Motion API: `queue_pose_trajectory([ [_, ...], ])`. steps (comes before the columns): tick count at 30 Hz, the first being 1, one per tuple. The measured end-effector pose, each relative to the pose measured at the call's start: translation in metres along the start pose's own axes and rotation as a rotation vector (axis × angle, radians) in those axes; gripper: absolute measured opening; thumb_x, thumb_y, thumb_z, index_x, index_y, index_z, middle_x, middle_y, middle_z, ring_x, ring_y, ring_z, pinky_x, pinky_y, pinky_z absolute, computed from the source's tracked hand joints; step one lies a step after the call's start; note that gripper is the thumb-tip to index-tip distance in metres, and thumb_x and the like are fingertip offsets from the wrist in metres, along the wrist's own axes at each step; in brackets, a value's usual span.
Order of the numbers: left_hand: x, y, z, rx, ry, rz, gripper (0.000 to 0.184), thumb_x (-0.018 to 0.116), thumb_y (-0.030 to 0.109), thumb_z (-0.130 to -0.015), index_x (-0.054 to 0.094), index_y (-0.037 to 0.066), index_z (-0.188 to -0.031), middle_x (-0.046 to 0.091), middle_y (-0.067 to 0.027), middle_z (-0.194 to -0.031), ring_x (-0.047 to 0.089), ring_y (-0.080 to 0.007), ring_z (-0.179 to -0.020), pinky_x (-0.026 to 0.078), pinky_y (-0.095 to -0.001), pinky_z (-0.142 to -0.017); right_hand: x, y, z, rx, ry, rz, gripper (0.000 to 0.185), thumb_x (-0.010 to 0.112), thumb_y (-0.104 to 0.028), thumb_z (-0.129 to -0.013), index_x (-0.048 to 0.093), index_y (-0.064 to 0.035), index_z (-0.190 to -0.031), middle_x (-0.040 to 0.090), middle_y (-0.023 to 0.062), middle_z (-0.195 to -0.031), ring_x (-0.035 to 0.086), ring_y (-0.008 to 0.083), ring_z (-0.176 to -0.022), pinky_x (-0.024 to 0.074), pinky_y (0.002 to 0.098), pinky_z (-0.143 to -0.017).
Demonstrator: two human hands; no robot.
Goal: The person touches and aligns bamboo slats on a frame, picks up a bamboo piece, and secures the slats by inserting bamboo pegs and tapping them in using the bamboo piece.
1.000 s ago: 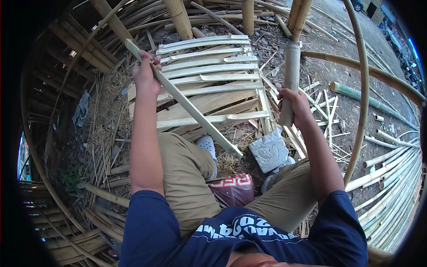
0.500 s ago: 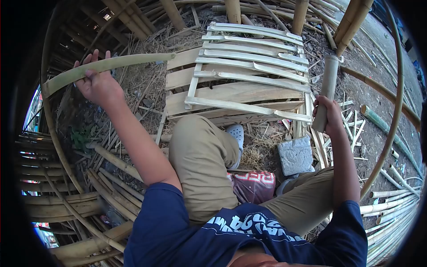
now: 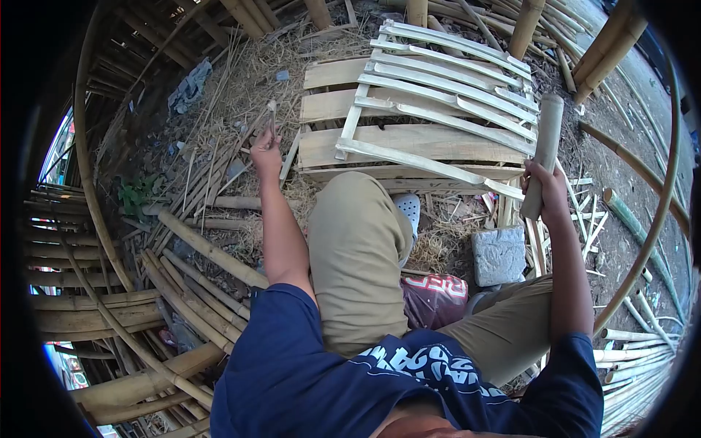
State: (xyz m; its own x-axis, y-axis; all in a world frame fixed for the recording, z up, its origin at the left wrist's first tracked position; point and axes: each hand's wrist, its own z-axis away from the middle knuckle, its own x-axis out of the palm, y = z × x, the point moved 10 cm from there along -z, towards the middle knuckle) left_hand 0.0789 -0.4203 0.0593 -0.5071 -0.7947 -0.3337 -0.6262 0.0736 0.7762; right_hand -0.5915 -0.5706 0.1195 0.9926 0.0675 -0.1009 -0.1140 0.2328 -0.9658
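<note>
Fingers of the left hand (image 3: pixel 266 155) pinch a strip (image 3: pixel 272 111), seen almost end-on; the slat frame (image 3: pixel 409 160) lies to the right, its slats crosswise, nearer the right hand (image 3: pixel 548 188), which grips a bamboo tube (image 3: pixel 548 135).

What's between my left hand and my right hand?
In the head view, a thin stick, wooden planks and the slatted bamboo frame over them lie between your left hand and right hand.
</note>
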Motion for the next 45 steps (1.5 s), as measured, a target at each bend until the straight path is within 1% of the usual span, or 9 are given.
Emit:
queue_pose_trajectory([
  [15,0.017,0.018,-0.017,0.118,0.006,-0.076,0.058,0.068,-0.016,-0.083,0.072,0.014,-0.132,0.072,-0.0108,-0.121,0.069,-0.0215,-0.109,0.053,-0.0297,-0.093,0.014,0.025,-0.013,0.072,-0.029,-0.047,0.022,0.073,-0.020,-0.092,0.062,-0.0024,-0.095,0.063,0.0058,-0.077,0.062,0.0148,-0.059,0.0523,0.0312,-0.056],
  [21,0.035,-0.066,0.026,-0.037,-0.006,-0.383,0.045,0.072,-0.003,-0.086,0.075,0.015,-0.127,0.073,-0.0124,-0.122,0.070,-0.0266,-0.112,0.053,-0.0339,-0.095,0.016,0.020,-0.010,0.081,-0.034,-0.048,0.021,0.073,-0.021,-0.093,0.062,-0.0031,-0.093,0.062,0.0055,-0.076,0.062,0.0149,-0.059,0.0521,0.0315,-0.056],
  [30,0.029,-0.099,0.040,-0.180,0.067,-0.218,0.046,0.074,-0.001,-0.086,0.074,0.017,-0.128,0.074,-0.0132,-0.120,0.071,-0.0288,-0.110,0.053,-0.0355,-0.096,0.014,0.020,-0.007,0.079,-0.038,-0.061,0.023,0.073,-0.022,-0.093,0.061,-0.0029,-0.090,0.062,0.0056,-0.074,0.062,0.0150,-0.059,0.0522,0.0318,-0.056],
  [34,0.023,-0.093,0.044,-0.204,0.102,-0.437,0.054,0.070,-0.005,-0.083,0.071,0.013,-0.133,0.065,-0.0171,-0.138,0.063,-0.0329,-0.126,0.050,-0.0381,-0.106,0.004,0.020,-0.009,0.075,-0.024,-0.064,0.023,0.073,-0.022,-0.092,0.061,-0.0031,-0.090,0.062,0.0056,-0.075,0.062,0.0151,-0.059,0.0528,0.0317,-0.056],
  [35,0.013,-0.091,0.043,-0.225,0.182,-0.462,0.054,0.068,-0.006,-0.081,0.071,0.012,-0.132,0.063,-0.0187,-0.140,0.061,-0.0348,-0.129,0.049,-0.0400,-0.107,0.000,0.021,-0.011,0.074,-0.034,-0.066,0.032,0.076,-0.021,-0.088,0.060,0.0028,-0.101,0.065,0.0099,-0.080,0.065,0.0174,-0.063,0.0544,0.0332,-0.059],
  [38,-0.020,-0.051,0.023,-0.270,0.424,-0.491,0.053,0.061,-0.007,-0.076,0.074,0.006,-0.125,0.056,-0.0225,-0.144,0.055,-0.0397,-0.133,0.048,-0.0451,-0.109,-0.005,0.017,-0.009,0.067,-0.023,-0.067,0.025,0.076,-0.022,-0.090,0.061,-0.0021,-0.094,0.062,0.0057,-0.076,0.062,0.0148,-0.060,0.0534,0.0316,-0.057],
  [40,-0.039,-0.005,-0.025,-0.156,0.476,-0.326,0.052,0.057,-0.008,-0.076,0.071,-0.001,-0.125,0.066,-0.0217,-0.133,0.062,-0.0392,-0.126,0.048,-0.0440,-0.108,-0.008,0.007,-0.002,0.022,0.004,-0.080,0.026,0.077,-0.020,-0.089,0.061,-0.0008,-0.096,0.063,0.0061,-0.077,0.063,0.0151,-0.061,0.0539,0.0312,-0.058],
  [43,-0.032,0.157,-0.087,-0.083,0.339,0.162,0.048,0.048,-0.013,-0.091,0.070,0.002,-0.130,0.066,-0.0143,-0.140,0.064,-0.0218,-0.126,0.047,-0.0307,-0.104,-0.012,-0.001,0.003,-0.018,-0.015,-0.096,0.028,0.077,-0.017,-0.087,0.060,0.0011,-0.100,0.063,0.0072,-0.078,0.063,0.0162,-0.062,0.0545,0.0315,-0.061],
  [45,-0.009,0.287,-0.097,0.008,0.138,0.239,0.038,0.056,0.002,-0.102,0.066,0.006,-0.138,0.067,-0.0070,-0.138,0.058,-0.0133,-0.131,0.043,-0.0283,-0.109,-0.016,-0.003,0.003,-0.067,-0.017,-0.144,0.028,0.071,-0.013,-0.085,0.058,0.0027,-0.105,0.063,0.0094,-0.081,0.064,0.0179,-0.064,0.0553,0.0334,-0.063],
])
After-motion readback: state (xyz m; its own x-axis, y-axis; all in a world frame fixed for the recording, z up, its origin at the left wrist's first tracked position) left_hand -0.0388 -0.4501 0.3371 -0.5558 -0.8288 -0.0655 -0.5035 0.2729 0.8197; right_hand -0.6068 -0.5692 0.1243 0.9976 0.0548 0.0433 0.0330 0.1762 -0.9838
